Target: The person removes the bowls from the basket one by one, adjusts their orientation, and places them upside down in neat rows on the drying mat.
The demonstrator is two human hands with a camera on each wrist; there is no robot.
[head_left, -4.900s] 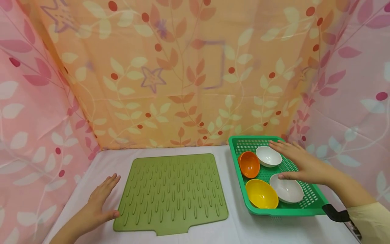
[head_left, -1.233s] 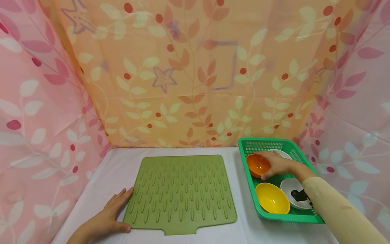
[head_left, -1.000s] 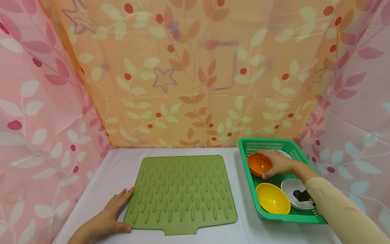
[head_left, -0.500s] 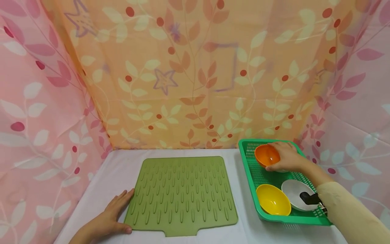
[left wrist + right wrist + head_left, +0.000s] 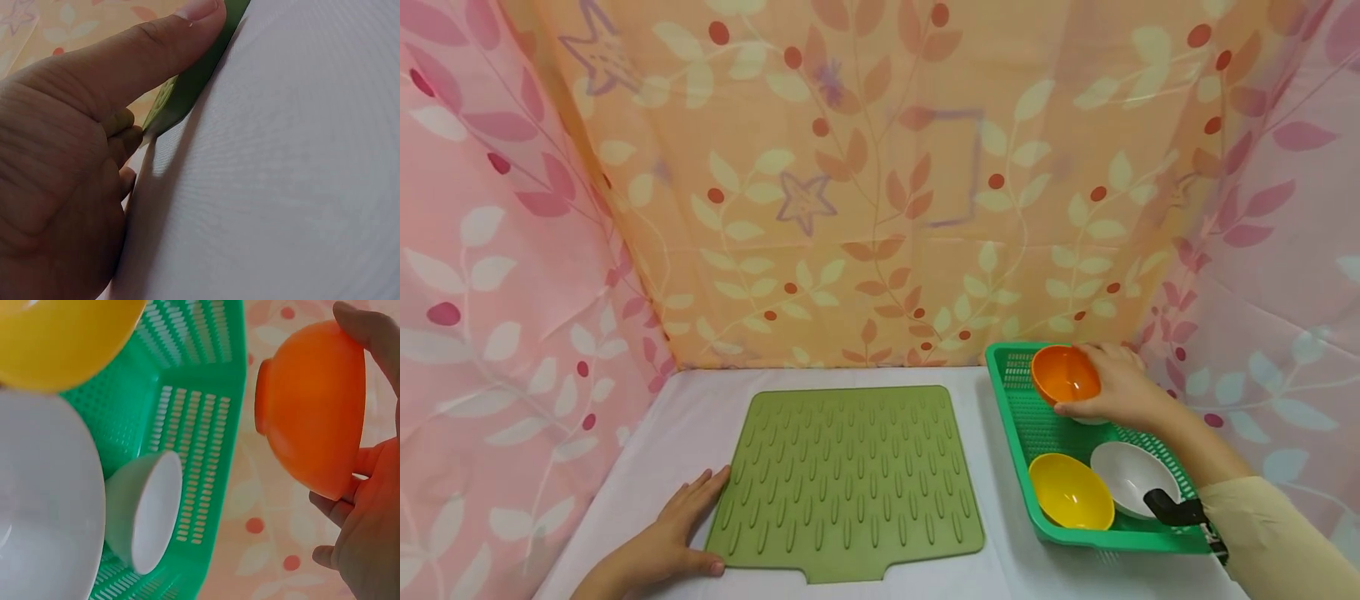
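My right hand [image 5: 1120,387] pinches the rim of an orange bowl [image 5: 1063,375] between thumb and fingers, over the back of the green basket [image 5: 1009,442]. In the right wrist view the orange bowl [image 5: 312,406] stands clear above the basket wall, tipped on its side. A yellow bowl [image 5: 1071,492] and a larger white bowl [image 5: 1135,475] lie in the basket's front; a small white bowl [image 5: 147,512] leans further back, mostly behind my hand in the head view. My left hand [image 5: 662,533], fingers extended, touches the left edge of a green ridged drying mat [image 5: 850,475].
A white cloth [image 5: 692,417] covers the table under mat and basket. Patterned curtains [image 5: 880,208] enclose the back and both sides. The basket stands right of the mat with a narrow gap between. A black wrist mount [image 5: 1176,508] hangs over the larger white bowl.
My right hand reached into the basket, took hold of the orange bowl and raised it up and to the right. My left hand came to the mat's edge earlier and has stayed there.
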